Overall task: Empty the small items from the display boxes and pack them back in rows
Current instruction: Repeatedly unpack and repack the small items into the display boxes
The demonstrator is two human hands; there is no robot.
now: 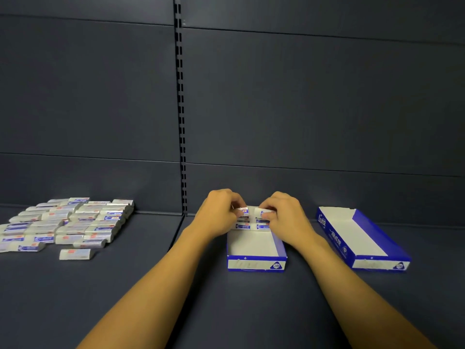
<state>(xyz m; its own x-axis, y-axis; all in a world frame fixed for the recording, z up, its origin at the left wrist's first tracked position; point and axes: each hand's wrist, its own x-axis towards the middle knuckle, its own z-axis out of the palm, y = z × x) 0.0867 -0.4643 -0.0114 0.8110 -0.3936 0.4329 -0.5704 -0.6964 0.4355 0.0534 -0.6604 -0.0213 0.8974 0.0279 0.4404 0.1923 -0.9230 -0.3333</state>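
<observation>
Left hand: the left hand [219,214] is over the far end of the middle display box, fingers curled, pinching a small wrapped eraser [243,211] by its end.
Right hand: the right hand [284,214] mirrors it from the other side, fingers curled round a second eraser [261,212] held just beside the first.
Middle display box: the middle display box [256,264] is an open, shallow cardboard tray, blue outside and white inside, with a white strip and a "2B" mark on its near wall. It sits on the dark shelf [226,303] straight ahead of the person.
Packed erasers: a few packed erasers [247,226] lie in rows across the far end of this box, below the hands; the near part of its white floor is bare.
Erasers, looks: small white blocks in sleeves printed blue and white, some with a red patch; the print is too small to read.
Loose pile: the loose pile [68,222] of many such erasers lies on the shelf well to the left, roughly in rows, with one stray eraser [75,254] at its near edge.
Second box: the second box [377,263], same blue and white, lies to the right at a slant, its inside bare white.
</observation>
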